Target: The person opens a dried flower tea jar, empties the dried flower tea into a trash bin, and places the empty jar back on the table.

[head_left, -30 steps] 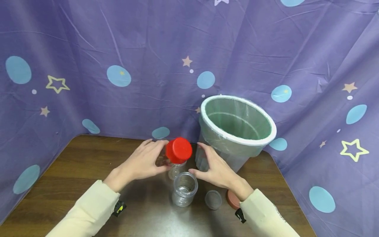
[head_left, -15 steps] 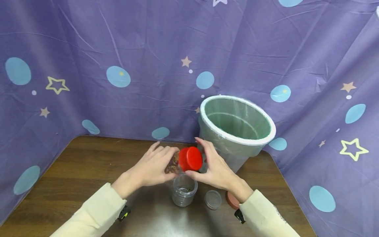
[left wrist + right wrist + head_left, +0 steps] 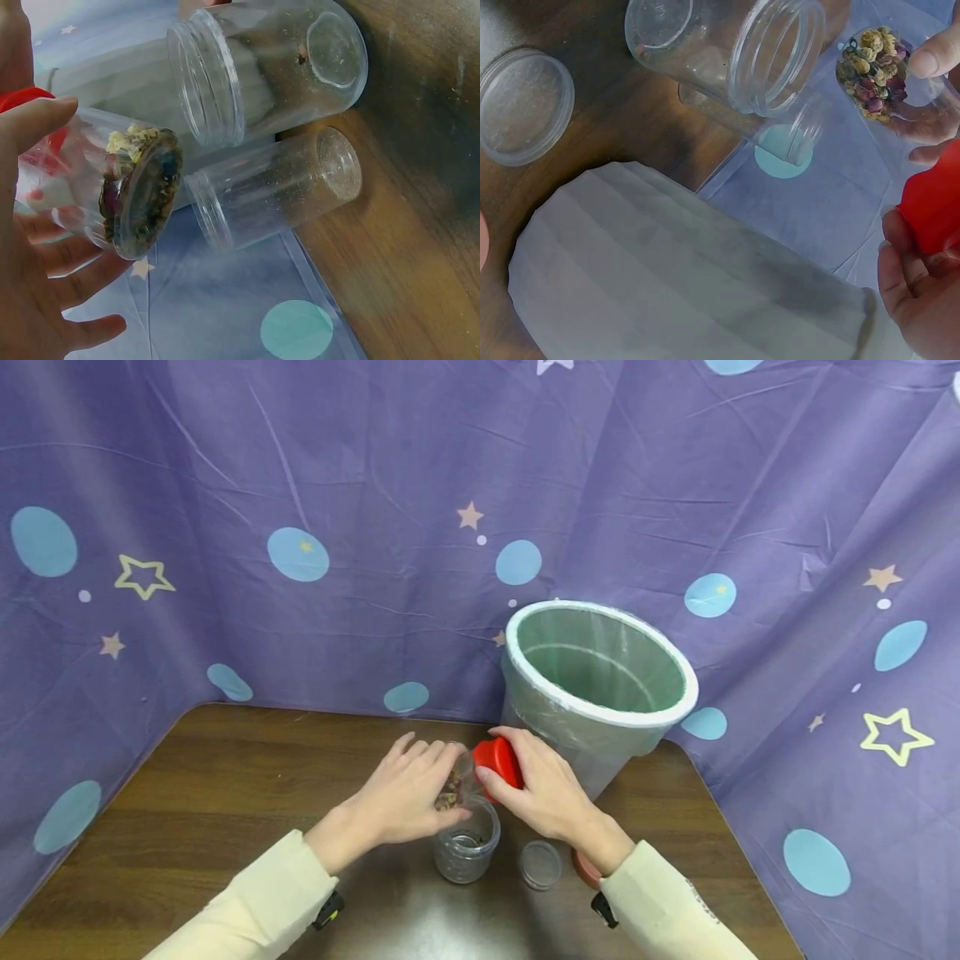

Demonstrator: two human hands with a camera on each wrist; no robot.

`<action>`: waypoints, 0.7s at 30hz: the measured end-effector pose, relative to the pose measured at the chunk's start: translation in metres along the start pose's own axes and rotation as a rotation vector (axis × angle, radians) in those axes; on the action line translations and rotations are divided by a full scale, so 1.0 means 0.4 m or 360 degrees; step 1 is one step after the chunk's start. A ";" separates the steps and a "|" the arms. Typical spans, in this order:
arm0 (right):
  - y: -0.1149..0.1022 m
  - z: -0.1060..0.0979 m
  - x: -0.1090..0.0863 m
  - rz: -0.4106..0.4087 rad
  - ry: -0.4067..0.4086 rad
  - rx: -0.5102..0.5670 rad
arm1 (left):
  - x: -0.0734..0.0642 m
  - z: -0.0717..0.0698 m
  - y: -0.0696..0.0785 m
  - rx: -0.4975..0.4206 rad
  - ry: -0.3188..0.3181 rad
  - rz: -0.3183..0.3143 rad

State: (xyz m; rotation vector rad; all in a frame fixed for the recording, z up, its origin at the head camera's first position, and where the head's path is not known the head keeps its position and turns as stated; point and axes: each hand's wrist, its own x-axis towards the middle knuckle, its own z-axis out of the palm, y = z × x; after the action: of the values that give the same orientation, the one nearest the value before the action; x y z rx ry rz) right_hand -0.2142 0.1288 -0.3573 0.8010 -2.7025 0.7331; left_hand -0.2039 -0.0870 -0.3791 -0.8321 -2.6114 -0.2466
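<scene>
My left hand grips a small clear jar, tilted toward the right. Dried flower buds, yellow and dark pink, lie gathered at its base. In my right hand is a red lid, pinched between thumb and fingers, beside the jar's mouth and seemingly apart from it. Below both hands a larger clear jar stands uncovered on the table, with a few specks at its bottom. Behind it stands a narrower clear jar, mostly hidden by the left hand in the head view.
A clear round lid lies right of the larger jar. Beside it is a reddish-brown lid, partly covered by the right forearm. A large pale bin stands at the back right of the wooden table, before a purple curtain.
Both hands have come together; the left has moved right and tilted its jar. The right hand has taken hold of the red lid, which now appears separated from the jar.
</scene>
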 end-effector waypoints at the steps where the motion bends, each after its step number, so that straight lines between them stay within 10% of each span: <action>1: -0.001 0.001 0.001 0.0008 0.0000 -0.0010 | 0.000 0.000 0.001 0.0004 -0.0011 -0.0010; 21: 0.002 0.018 0.009 0.0244 0.0063 -0.0002 | -0.005 0.000 0.018 0.0015 0.0065 -0.0063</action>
State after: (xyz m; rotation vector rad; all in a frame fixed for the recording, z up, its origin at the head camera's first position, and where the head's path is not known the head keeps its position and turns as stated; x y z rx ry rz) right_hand -0.2181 0.1243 -0.3625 0.5773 -2.7507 0.7707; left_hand -0.1981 -0.0821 -0.3795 -0.7643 -2.5908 -0.2592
